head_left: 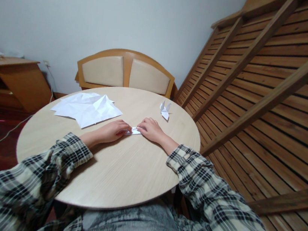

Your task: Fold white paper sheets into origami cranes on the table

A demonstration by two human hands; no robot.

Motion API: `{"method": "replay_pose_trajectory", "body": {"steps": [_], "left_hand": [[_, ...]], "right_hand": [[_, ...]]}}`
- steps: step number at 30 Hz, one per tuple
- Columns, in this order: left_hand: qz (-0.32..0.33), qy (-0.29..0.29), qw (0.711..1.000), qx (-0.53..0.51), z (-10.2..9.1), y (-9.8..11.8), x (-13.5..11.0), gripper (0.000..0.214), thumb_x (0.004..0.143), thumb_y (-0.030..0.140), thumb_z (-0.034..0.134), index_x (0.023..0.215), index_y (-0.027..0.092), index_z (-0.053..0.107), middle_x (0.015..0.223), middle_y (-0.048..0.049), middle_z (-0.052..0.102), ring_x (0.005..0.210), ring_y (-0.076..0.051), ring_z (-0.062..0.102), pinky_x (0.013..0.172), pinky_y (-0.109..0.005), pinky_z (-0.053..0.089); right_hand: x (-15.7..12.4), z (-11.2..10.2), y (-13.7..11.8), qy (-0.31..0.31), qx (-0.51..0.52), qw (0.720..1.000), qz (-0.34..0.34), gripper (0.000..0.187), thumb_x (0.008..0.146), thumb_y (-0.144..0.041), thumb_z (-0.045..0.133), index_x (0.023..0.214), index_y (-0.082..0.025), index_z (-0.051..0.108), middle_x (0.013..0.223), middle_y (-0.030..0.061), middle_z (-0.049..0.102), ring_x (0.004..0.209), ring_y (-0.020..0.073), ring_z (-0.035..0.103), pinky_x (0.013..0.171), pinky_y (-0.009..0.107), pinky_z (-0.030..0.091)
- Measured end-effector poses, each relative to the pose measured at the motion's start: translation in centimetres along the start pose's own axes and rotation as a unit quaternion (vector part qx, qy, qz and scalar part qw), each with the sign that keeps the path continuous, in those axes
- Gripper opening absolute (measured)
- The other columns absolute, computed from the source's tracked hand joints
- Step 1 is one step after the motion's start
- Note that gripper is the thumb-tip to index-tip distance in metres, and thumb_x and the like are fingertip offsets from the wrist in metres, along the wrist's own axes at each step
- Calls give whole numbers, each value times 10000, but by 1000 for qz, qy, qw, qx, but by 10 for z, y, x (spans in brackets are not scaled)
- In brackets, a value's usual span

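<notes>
A small folded piece of white paper lies on the round table between my two hands. My left hand has its fingers closed on the paper's left end, and my right hand presses and pinches its right end. The fingertips cover much of the paper, so its full shape is hidden. Beyond my right hand stands a folded white paper crane, apart from both hands. To the far left of my hands is a pile of creased white paper sheets.
The pale wooden round table reaches close to my body. Behind it a wooden headboard leans by the wall. Slatted wood panels rise at the right. A brown desk and a white cable are at the left.
</notes>
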State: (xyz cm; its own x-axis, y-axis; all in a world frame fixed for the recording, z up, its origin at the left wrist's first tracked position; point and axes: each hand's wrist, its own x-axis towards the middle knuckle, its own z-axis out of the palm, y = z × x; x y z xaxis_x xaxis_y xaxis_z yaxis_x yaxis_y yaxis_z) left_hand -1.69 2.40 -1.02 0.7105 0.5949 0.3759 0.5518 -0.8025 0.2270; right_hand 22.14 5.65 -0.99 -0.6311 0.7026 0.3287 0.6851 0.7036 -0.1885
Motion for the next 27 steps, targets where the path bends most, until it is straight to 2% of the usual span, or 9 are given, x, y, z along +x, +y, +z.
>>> {"method": "replay_pose_trajectory", "body": {"steps": [9,15,27], "left_hand": [[9,-6,1000,6,-3,5,0,200,949,280,530,1064,195,668,1002,-74,703,924,-205,612,850,-356,485],[-1,-6,1000,6,-1,3,1,202,962,304,526,1042,191,673,976,-72,702,910,-203,612,836,-361,489],[25,14,999,13,-5,4,1,205,955,288,543,979,175,713,925,-81,709,832,-180,641,753,-312,525]], "right_hand": [[1,2,-3,14,-15,1000,-7,258,964,-349,545,1022,-182,732,971,79,627,933,198,505,805,324,326],[3,7,-3,30,-4,999,-22,206,941,-325,580,937,-167,713,946,73,635,906,191,521,805,317,338],[4,10,-4,47,51,997,-19,100,891,-234,622,933,-150,656,951,68,636,900,185,534,826,310,373]]}}
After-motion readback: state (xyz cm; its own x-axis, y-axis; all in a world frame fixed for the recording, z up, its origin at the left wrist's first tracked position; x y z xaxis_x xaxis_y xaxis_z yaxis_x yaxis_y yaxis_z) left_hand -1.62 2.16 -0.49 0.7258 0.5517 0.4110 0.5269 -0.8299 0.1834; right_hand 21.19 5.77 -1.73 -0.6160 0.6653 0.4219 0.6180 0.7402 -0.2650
